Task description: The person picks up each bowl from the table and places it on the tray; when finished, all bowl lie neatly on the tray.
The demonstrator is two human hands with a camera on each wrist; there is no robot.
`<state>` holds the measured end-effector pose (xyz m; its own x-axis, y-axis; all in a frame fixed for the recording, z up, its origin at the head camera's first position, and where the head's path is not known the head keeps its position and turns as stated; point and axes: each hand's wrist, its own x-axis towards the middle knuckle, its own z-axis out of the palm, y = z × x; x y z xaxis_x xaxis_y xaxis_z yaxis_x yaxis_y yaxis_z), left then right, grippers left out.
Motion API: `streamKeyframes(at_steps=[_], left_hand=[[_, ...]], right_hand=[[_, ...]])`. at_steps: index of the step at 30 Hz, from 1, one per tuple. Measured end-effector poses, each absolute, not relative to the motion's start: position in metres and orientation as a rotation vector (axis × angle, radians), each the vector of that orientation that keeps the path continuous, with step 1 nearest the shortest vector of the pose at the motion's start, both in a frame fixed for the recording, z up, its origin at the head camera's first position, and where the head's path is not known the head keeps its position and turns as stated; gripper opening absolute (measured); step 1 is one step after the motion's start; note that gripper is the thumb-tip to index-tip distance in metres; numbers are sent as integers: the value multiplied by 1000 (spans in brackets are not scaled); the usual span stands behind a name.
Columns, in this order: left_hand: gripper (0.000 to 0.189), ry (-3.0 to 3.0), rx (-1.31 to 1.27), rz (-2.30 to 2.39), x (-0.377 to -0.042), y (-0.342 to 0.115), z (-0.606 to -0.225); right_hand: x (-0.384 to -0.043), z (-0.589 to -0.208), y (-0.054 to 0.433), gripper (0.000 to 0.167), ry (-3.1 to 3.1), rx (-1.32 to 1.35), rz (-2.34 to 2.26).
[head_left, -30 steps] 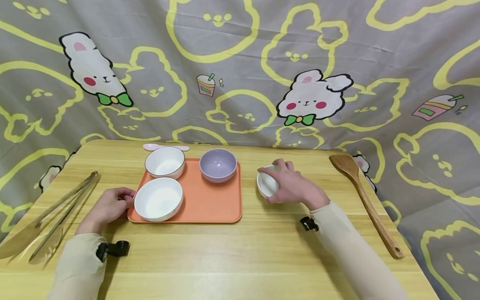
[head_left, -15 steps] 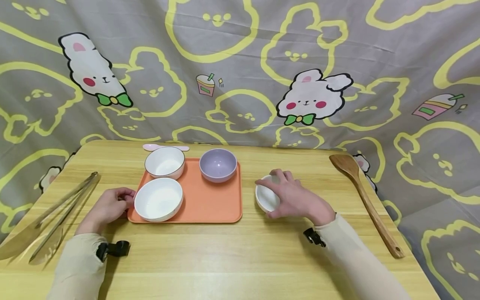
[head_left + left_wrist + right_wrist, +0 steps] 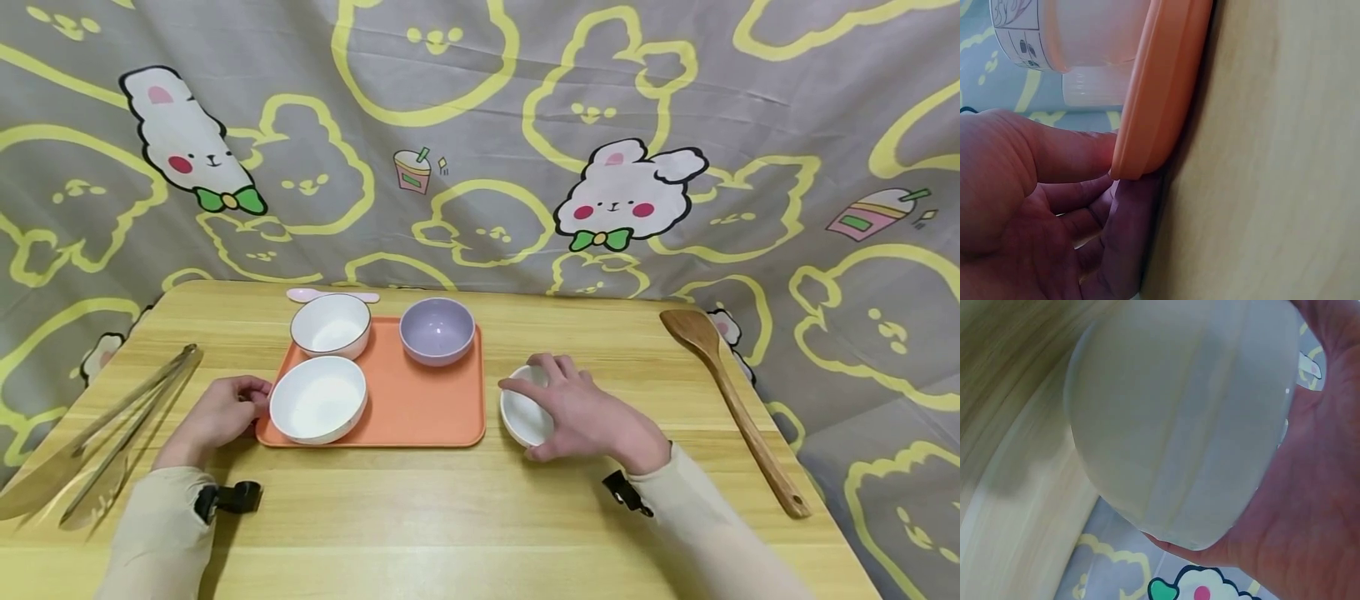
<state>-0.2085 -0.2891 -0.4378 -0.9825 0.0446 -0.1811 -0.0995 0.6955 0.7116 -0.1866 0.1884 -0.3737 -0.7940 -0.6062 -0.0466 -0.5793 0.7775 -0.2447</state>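
My left hand [image 3: 221,412] pinches the left edge of an orange tray [image 3: 427,417]; in the left wrist view the thumb [image 3: 1075,156] lies on the rim and fingers reach beneath it. My right hand [image 3: 585,408] grips a small white bowl [image 3: 521,417] across its rim, just right of the tray. The right wrist view shows this bowl's pale outer side [image 3: 1172,431] with the hand curved round it. On the tray stand a white bowl with a dark rim [image 3: 330,327] at back left, another white bowl [image 3: 318,402] at front left, and a purple bowl [image 3: 437,332] at back right.
A pink spoon [image 3: 307,295] lies behind the tray. Metal tongs [image 3: 150,400] lie on the left beside a wooden utensil [image 3: 37,487]. At the right is a long wooden turner [image 3: 727,392]. A patterned curtain [image 3: 480,125] hangs behind the table [image 3: 420,517].
My right hand has moved the small white bowl toward me and slightly left, closer to the tray's right edge. My left hand has stayed at the tray's edge.
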Motion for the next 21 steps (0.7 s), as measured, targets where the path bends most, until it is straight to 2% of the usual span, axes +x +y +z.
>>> streamKeyframes(at_steps=[21], left_hand=[[26, 2718, -71, 1132, -208, -288, -437]], right_hand=[[-188, -376, 156, 85, 2770, -1049, -413]])
